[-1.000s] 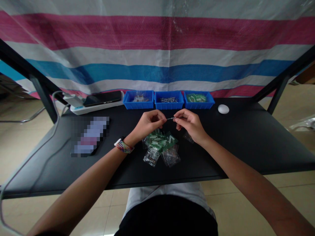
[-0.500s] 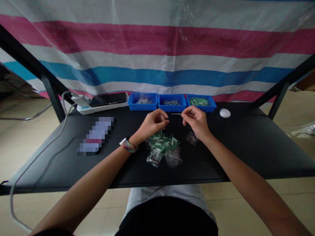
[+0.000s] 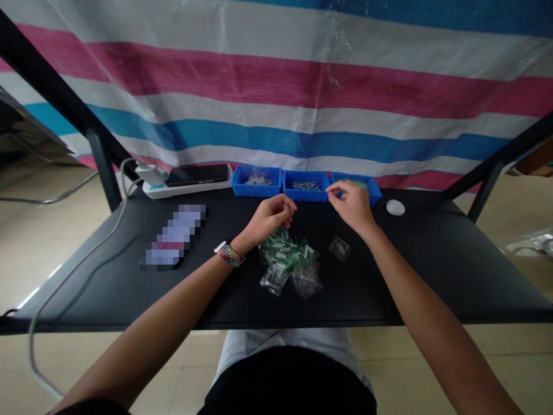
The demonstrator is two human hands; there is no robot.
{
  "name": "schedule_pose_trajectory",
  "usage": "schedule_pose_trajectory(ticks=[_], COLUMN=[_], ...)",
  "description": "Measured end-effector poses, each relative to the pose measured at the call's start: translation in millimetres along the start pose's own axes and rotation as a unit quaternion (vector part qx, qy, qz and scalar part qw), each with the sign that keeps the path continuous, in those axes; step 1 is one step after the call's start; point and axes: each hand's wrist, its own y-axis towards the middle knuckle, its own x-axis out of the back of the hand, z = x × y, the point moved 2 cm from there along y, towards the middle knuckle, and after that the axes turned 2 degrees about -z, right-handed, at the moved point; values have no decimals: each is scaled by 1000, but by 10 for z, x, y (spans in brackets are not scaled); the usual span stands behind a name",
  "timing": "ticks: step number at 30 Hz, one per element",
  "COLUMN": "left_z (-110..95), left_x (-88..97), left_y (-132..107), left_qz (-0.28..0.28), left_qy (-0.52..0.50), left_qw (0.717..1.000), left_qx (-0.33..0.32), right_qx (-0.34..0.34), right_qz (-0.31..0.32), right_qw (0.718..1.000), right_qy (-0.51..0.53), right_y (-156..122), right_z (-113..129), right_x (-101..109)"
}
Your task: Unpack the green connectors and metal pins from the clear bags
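My right hand (image 3: 351, 203) reaches out to the row of three blue bins, its fingertips pinched together between the middle bin (image 3: 306, 193) and the right bin (image 3: 372, 193). What the pinch holds is hidden. My left hand (image 3: 271, 216) hovers over the black table (image 3: 432, 271) with curled fingers, thumb against forefinger, just above a pile of small clear bags with green parts (image 3: 290, 262). One small bag (image 3: 339, 248) lies apart, below my right wrist. The middle bin holds several thin metal pins and the right bin holds green pieces.
The left blue bin (image 3: 256, 187) holds small clear parts. A phone (image 3: 196, 174) lies on a white power strip (image 3: 149, 190) at the back left, its cable (image 3: 78, 282) trailing off the table. A blurred flat item (image 3: 175, 236) and a white round object (image 3: 395, 207) also lie here.
My right hand, which held a thin metal pin near the left hand, has moved away and forward to the bins. The left hand has stayed in place, still curled. The camera tilted up.
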Motion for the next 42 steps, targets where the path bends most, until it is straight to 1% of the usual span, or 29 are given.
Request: schedule_pose_trajectory(ticks=[2, 5, 7, 10, 12, 15, 18, 20, 21, 23, 26, 27, 29, 31, 33, 37, 42], left_z=[15, 28, 30, 34, 40, 47, 45, 34, 27, 9, -13, -17, -17, -11, -7, -25, -61], left_x=[5, 3, -3, -7, -9, -11, -9, -9, -9, -11, -21, -26, -37, -43, -46, -64, -96], left_y=[0, -6, -10, -9, -7, -7, -11, -13, -14, -14, -18, -20, -22, -21, -18, -22, -41], left_qz=[5, 15, 21, 22, 24, 27, 25, 26, 25, 22, 17, 17, 24, 28, 27, 25, 28], left_qy=[3, 11, 18, 28, 35, 42, 43, 41, 38, 26, 11, 12, 18, 22, 23, 32, 40], left_qw=[1000, 1000, 999, 999, 999, 999, 999, 999, 999, 999, 1000, 1000, 1000, 999, 999, 999, 999], left_qx=[-6, -15, -18, -17, -16, -15, -9, -7, -7, -4, 3, 5, 7, 3, -5, -6, -6], right_qx=[-20, -55, -77, -117, -138, -130, -122, -139, -155, -191, -224, -232, -246, -252, -247, -231, -212], right_qz=[86, 212, 265, 304, 326, 343, 363, 358, 340, 278, 176, 156, 143, 146, 149, 136, 130], right_qw=[996, 976, 960, 942, 933, 929, 924, 922, 922, 917, 890, 877, 853, 838, 835, 847, 862], right_qy=[6, -25, -55, -83, -69, -45, -16, 51, 100, 213, 356, 390, 437, 460, 468, 460, 441], right_y=[-156, -413, -567, -732, -786, -768, -665, -572, -521, -426, -340, -334, -352, -397, -449, -517, -519], right_z=[-6, -10, -7, 15, 49, 116, 177, 213, 230, 263, 307, 319, 338, 349, 351, 335, 304], right_x=[125, 318, 415, 470, 449, 393, 339, 288, 251, 150, -73, -156, -307, -408, -446, -409, -378])
